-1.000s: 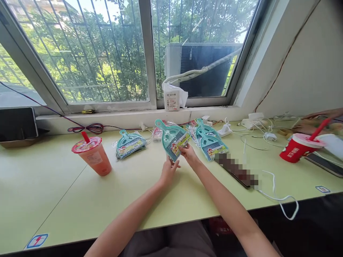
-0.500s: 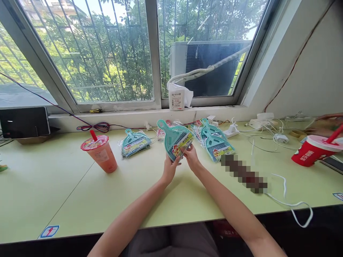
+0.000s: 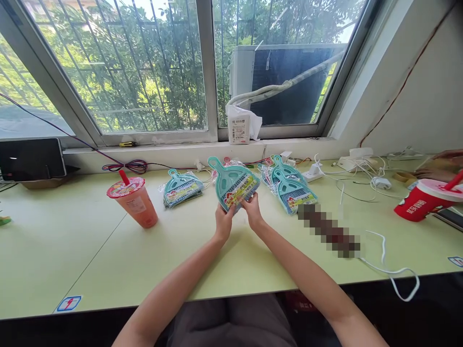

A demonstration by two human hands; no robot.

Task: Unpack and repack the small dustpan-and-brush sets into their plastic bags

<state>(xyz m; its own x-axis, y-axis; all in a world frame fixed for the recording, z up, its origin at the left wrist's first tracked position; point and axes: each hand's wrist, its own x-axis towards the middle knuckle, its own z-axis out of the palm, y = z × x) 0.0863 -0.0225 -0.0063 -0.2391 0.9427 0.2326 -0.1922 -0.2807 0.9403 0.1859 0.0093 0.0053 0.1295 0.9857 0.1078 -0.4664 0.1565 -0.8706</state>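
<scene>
Both hands grip a teal mini dustpan and brush set by its lower edge, tilted with its handle loop pointing up and left. My left hand is closed on the lower left corner, and my right hand pinches the lower right side. A yellow printed label crosses the dark bristles. To the left lies a small pile of similar packaged dustpan sets. On the right, more teal dustpan sets overlap in clear wrapping. Behind the held set, pinkish packaged pieces are partly hidden.
An orange drink cup stands on the left of the pale green table. A red cup, tangled white cables and a blurred-out object are on the right. Another person's hand rests at the far right. A tablet stands far left.
The held dustpan set has turned to show its face more flatly toward me and shifted slightly left. Both hands keep hold of it. The whole view has shifted slightly upward.
</scene>
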